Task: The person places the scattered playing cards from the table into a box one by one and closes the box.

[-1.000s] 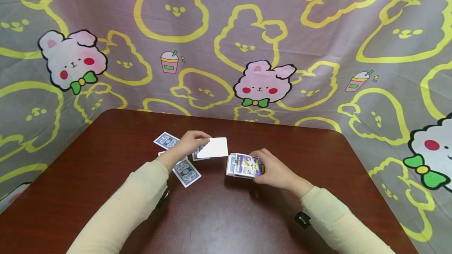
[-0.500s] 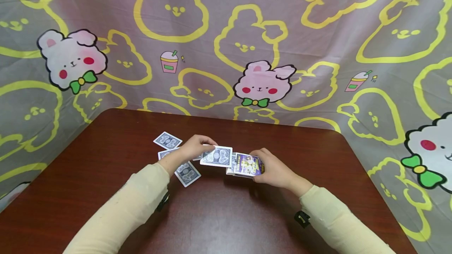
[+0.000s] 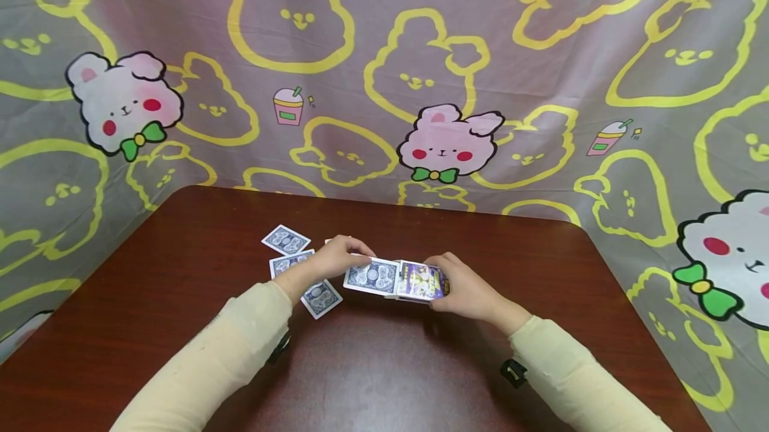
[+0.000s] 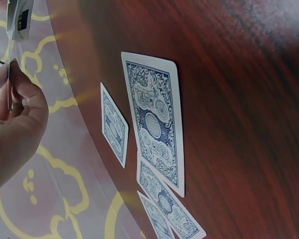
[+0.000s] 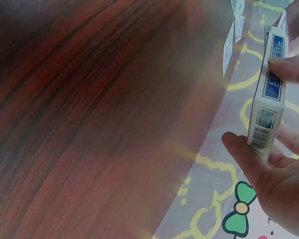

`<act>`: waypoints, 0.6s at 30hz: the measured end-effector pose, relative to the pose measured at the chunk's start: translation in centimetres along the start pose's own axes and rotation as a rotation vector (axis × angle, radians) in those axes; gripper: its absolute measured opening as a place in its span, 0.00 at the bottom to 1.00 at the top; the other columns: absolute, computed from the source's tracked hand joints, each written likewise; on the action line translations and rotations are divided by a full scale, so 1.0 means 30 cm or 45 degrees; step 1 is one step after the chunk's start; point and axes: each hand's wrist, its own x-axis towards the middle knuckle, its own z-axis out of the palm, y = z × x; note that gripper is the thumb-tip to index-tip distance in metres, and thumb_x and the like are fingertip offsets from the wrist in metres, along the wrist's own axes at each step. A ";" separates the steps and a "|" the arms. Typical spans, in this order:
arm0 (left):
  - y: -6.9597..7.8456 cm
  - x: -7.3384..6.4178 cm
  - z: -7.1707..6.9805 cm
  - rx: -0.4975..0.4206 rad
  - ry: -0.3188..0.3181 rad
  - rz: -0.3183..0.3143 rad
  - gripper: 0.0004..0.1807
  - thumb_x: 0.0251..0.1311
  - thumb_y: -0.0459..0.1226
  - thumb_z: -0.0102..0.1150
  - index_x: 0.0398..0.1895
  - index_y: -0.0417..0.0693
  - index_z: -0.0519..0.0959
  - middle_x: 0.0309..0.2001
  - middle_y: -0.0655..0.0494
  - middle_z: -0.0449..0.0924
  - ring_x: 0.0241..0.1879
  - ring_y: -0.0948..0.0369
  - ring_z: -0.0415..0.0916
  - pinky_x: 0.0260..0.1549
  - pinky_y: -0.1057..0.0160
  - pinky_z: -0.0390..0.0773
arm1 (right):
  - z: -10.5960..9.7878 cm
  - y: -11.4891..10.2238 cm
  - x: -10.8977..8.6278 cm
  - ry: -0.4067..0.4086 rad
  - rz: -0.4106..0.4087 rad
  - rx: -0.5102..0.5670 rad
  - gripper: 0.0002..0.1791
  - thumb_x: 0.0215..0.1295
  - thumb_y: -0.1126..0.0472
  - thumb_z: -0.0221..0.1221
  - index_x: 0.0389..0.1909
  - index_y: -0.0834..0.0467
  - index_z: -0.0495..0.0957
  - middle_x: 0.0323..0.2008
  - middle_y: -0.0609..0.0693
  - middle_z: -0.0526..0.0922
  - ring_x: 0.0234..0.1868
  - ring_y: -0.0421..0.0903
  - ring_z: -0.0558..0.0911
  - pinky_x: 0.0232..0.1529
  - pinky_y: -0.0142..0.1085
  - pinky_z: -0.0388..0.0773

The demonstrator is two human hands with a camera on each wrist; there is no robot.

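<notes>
My left hand (image 3: 338, 258) pinches a blue-backed playing card (image 3: 371, 277) between thumb and fingers. In the left wrist view this card stands almost edge-on. Its right end is right at the open end of a purple-and-yellow card box (image 3: 420, 281). My right hand (image 3: 471, 290) grips the box from its right end, raised over the table. The right wrist view shows the box's narrow side (image 5: 267, 114) with a barcode, the thumb lying across it. Several more cards lie face down left of the box, among them a card (image 3: 322, 299) near the left wrist; the left hand partly hides some.
The brown wooden table (image 3: 384, 372) runs back to a patterned cloth (image 3: 336, 151) hanging behind it. At the far left lies one card (image 3: 286, 240), close to another card (image 3: 288, 261) it nearly meets. Dark wrist devices sit under both sleeves.
My left hand has brought the card right and down to the box's opening, tilting it from a glaring white look to show its blue back. The right hand and box stay nearly still.
</notes>
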 end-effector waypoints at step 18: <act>0.032 0.000 0.075 -0.055 0.049 -0.055 0.14 0.47 0.34 0.66 0.39 0.38 0.82 0.41 0.46 0.83 0.43 0.58 0.76 0.46 0.63 0.73 | 0.008 -0.020 0.009 0.015 -0.051 0.010 0.33 0.39 0.62 0.68 0.52 0.59 0.72 0.45 0.51 0.73 0.38 0.42 0.72 0.36 0.31 0.69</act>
